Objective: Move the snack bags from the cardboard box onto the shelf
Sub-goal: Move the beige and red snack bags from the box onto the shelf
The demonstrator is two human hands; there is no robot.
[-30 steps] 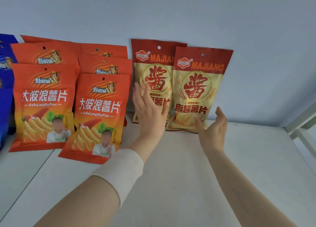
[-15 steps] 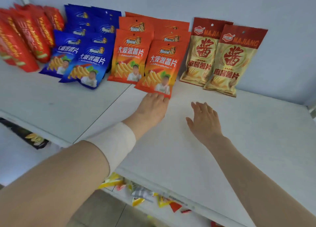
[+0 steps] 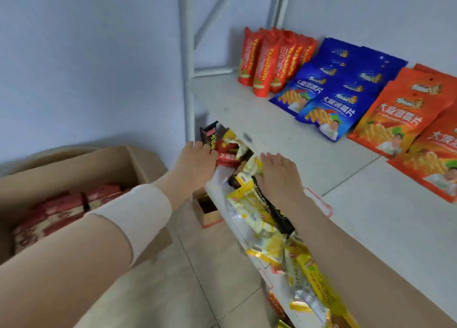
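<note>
Step, judged: fetching a bag; left hand (image 3: 195, 159), right hand (image 3: 279, 177) empty, fingers loosely straight, near shelf (image 3: 371, 228) edge; red snack bags (image 3: 57, 214) lie in cardboard box (image 3: 99, 164), lower left; next needs a downward reach and grasp.

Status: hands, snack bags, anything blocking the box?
Left hand and right hand open, empty, near shelf edge. Red bags sit in box, lower left. Nothing blocks the box.

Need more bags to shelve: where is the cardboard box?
Head view, left side: the cardboard box stands open on the floor beside the left end of the shelf.
</note>
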